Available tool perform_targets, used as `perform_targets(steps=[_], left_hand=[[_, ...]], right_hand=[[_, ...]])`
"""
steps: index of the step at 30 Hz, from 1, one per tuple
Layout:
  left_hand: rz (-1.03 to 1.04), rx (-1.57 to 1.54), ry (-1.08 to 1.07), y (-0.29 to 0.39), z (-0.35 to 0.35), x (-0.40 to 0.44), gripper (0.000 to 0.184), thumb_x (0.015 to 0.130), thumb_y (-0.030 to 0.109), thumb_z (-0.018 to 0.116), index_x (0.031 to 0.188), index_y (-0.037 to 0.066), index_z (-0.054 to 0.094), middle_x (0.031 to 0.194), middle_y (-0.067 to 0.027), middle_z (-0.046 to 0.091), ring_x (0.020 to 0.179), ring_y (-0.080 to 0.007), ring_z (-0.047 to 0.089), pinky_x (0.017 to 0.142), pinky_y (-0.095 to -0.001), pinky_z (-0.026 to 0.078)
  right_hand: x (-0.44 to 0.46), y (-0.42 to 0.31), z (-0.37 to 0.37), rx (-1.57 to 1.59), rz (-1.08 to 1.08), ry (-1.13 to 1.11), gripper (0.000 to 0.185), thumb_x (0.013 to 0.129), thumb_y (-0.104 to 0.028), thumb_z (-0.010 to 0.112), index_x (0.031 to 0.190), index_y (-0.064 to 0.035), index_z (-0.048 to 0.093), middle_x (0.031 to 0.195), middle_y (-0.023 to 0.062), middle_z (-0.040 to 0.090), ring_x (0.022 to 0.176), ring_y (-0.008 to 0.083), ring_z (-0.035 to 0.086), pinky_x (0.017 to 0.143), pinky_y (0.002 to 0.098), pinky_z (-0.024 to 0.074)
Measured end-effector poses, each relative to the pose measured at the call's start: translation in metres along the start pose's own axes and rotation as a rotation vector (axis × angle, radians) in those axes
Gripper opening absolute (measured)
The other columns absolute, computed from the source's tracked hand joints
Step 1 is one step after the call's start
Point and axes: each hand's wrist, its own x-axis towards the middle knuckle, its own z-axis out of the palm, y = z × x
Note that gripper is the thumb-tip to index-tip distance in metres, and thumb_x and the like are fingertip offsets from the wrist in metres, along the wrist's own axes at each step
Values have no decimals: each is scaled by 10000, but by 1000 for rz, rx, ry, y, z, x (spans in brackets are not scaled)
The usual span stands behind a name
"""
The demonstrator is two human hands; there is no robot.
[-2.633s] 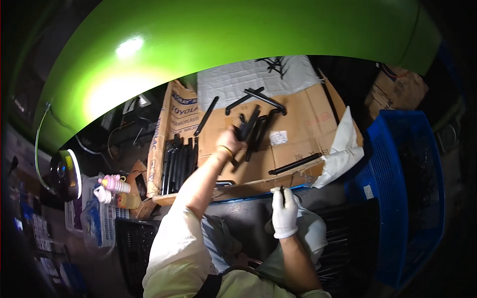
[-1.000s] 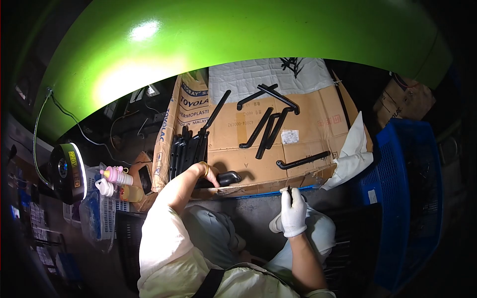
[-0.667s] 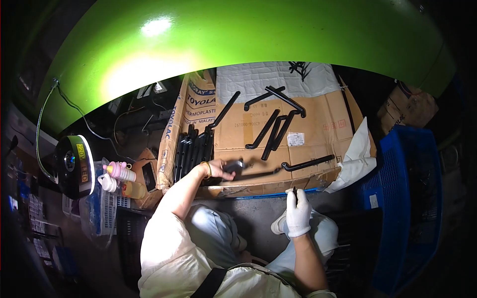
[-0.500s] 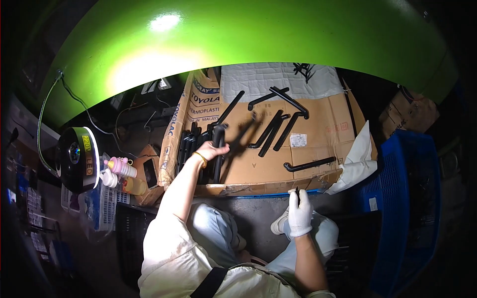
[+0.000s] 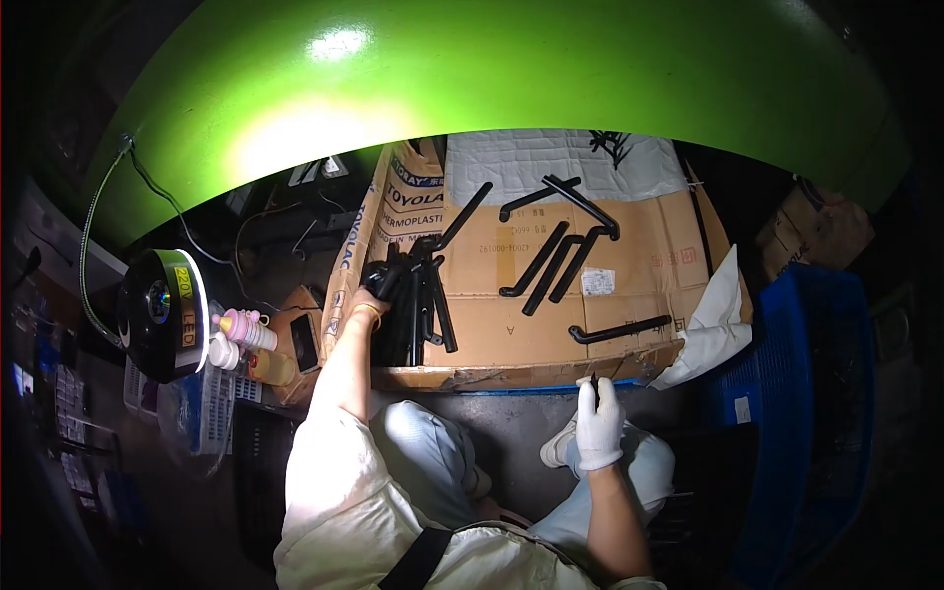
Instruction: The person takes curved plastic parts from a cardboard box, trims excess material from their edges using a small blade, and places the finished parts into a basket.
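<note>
The left hand (image 5: 368, 296) is on a pile of bars (image 5: 417, 320), and most of the pile lies to the right of it. The pile is in the left end of a cardboard box (image 5: 492, 339). The box is in front of the right hand (image 5: 599, 433), which has a tool (image 5: 594, 379) in it. In the box, ahead of the right hand, lies one loose bar (image 5: 626, 329). Farther ahead lie three bars (image 5: 547, 272), with a label (image 5: 598, 282) just to the right. Past them, two crossed bars (image 5: 582, 207) lie near a sheet (image 5: 531, 162) at the back. Well to the right of the right hand is a crate (image 5: 787, 374). Left of the left hand is a bottle (image 5: 248, 330), and farther left is a lamp (image 5: 152, 315).
</note>
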Motion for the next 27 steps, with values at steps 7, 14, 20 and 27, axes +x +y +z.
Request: perform_targets(steps=[7, 14, 20, 27], left_hand=[[105, -5, 557, 21, 21, -63, 584, 773, 243, 745, 1257, 50, 482, 1240, -154, 489, 1183, -359, 461, 982, -446, 411], [1048, -3, 507, 151, 52, -132, 454, 722, 189, 720, 1140, 86, 573, 1093, -136, 557, 1030, -350, 506, 862, -476, 428], [1264, 214, -217, 270, 153, -238, 461, 847, 280, 637, 1241, 65, 528, 1290, -161, 543, 1226, -329, 507, 1008, -440, 411], [1119, 377, -575, 295, 212, -204, 633, 776, 295, 700, 1328, 85, 474, 1292, -167, 564, 1230, -300, 524, 987, -498, 403]], right_hand=[[-2, -1, 3, 15, -40, 7, 169, 930, -204, 563, 878, -48, 604, 795, 186, 641, 743, 380, 625, 614, 428, 462], [-5, -3, 4, -12, -119, 41, 148, 913, -201, 599, 873, -59, 594, 739, 197, 633, 697, 410, 611, 564, 461, 452], [-2, -6, -9, 36, -182, 118, 120, 918, -141, 587, 898, -23, 597, 799, 189, 637, 750, 381, 619, 617, 420, 472], [4, -6, -19, 118, -106, 118, 123, 922, -148, 580, 923, -29, 612, 836, 192, 648, 776, 393, 621, 639, 419, 479]])
